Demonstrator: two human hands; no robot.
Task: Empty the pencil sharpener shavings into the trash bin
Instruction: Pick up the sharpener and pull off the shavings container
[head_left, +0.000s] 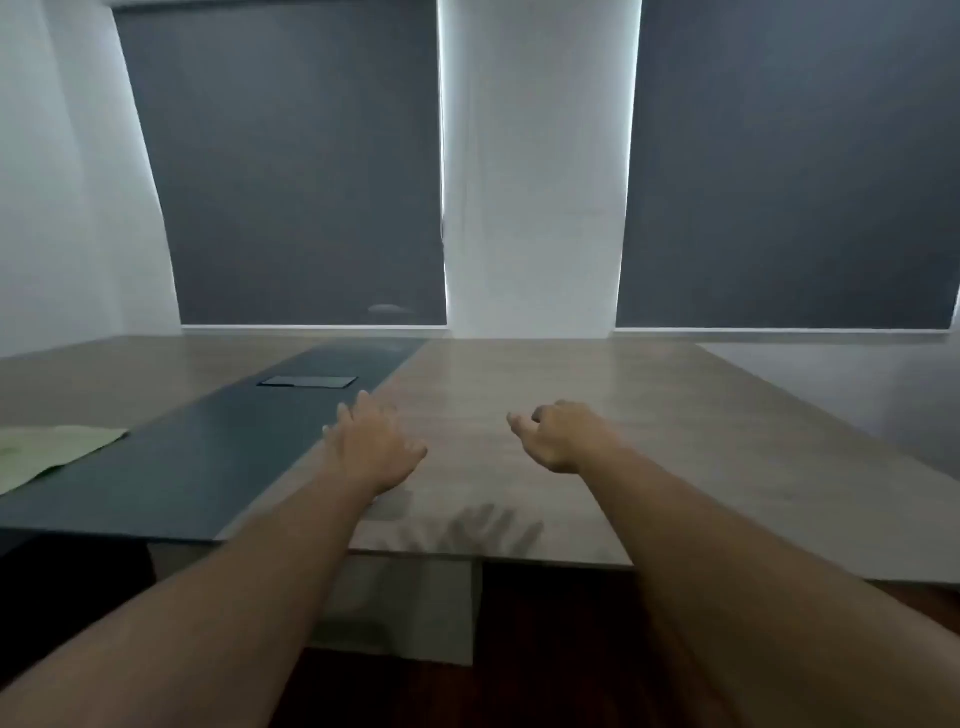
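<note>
Hands reach forward side by side over a wood-grain tabletop (597, 415), both bare forearms stretched out from the lower edge of the view. The left hand (371, 447) is palm down with fingers spread flat, grasping nothing, right at the seam where the wood meets a dark blue-grey strip (208, 467) running down the tabletop. The right hand (558, 436) is apart from it, fingers loosely curled and thumb out — released, with nothing in it. Neither the pencil sharpener nor the trash bin shows anywhere in this view.

Farther along the dark strip sits a flush rectangular panel (307, 382). A pale green sheet (49, 449) lies at the left edge, partly on the strip. Beyond the tabletop, two dark grey roller blinds (291, 166) hang fully lowered, with a white wall (540, 166) between them — thin bright light leaks along their edges. Dark floor (545, 649) shows below the near edge.
</note>
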